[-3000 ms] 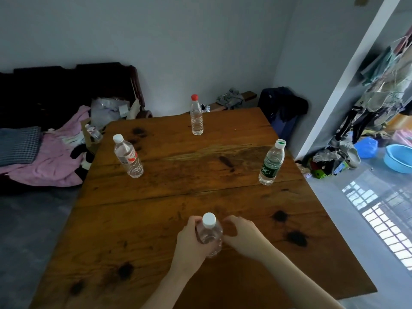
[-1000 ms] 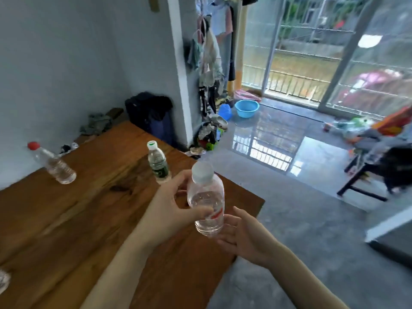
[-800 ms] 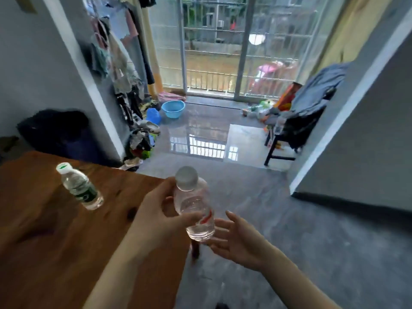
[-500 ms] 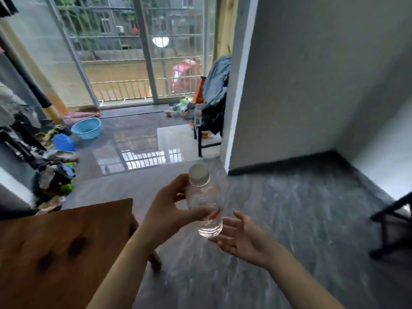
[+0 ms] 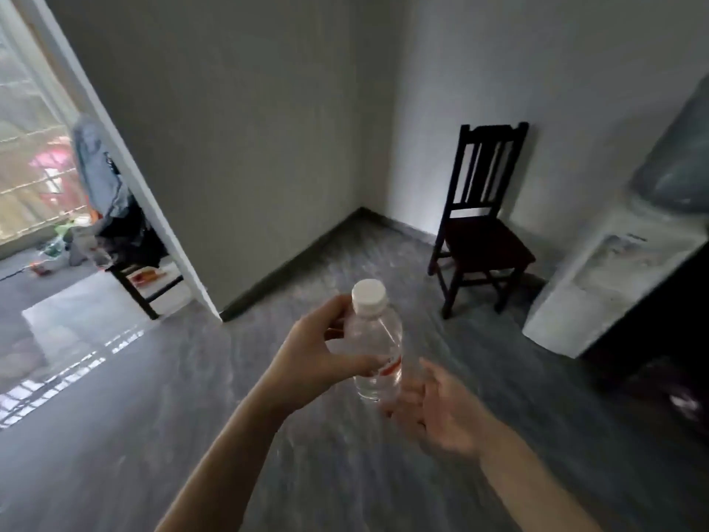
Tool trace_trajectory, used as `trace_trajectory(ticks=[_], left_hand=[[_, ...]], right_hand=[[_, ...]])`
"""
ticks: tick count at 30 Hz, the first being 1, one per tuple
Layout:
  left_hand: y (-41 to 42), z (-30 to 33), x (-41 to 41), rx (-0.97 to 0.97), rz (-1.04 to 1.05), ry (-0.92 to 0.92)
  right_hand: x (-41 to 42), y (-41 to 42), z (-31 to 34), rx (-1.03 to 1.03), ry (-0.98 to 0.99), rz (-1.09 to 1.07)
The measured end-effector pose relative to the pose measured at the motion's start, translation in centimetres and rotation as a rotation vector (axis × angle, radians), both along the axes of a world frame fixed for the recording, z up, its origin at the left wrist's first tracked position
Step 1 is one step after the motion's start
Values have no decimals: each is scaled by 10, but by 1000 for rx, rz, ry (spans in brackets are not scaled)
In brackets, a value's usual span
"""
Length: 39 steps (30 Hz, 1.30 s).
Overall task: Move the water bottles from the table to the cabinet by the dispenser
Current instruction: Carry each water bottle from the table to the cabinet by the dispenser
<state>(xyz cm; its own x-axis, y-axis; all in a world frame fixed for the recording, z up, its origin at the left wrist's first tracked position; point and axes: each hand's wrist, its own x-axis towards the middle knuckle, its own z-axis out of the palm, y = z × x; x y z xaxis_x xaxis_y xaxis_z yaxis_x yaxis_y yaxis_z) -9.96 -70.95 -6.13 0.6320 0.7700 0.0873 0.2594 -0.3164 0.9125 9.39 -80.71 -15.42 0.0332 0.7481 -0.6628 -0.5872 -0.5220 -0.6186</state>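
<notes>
left hand (image 5: 314, 359) grips the water bottle (image 5: 376, 347) upright in mid-air, thumb and fingers round its body. right hand (image 5: 437, 412) is released, fingers spread, just right of the bottle's base. chair (image 5: 479, 228) and dispenser (image 5: 614, 274) stand farther right.

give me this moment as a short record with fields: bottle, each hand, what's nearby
bottle: clear water bottle, white cap, upright, carried in the air over the grey floor
left hand: left hand grips the bottle around its upper half
right hand: right hand open, fingers spread just beside the bottle's base, holding nothing
nearby: dark wooden chair against the wall; white water dispenser at right
cabinet: not clearly visible
</notes>
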Motion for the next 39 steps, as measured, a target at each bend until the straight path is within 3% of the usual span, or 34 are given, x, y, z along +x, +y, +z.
trace_trajectory(ticks=[9, 19, 29, 39], left_hand=[[-26, 3, 168, -46, -446, 39], [-44, 4, 267, -13, -840, 19], [-40, -16, 330, 21, -997, 47], [-62, -23, 461, 25, -1047, 72]], right_hand=[[110, -96, -2, 58, 98, -402], [141, -147, 4, 56, 126, -785], [168, -148, -4, 10, 158, -938], [286, -171, -16, 44, 191, -1034]])
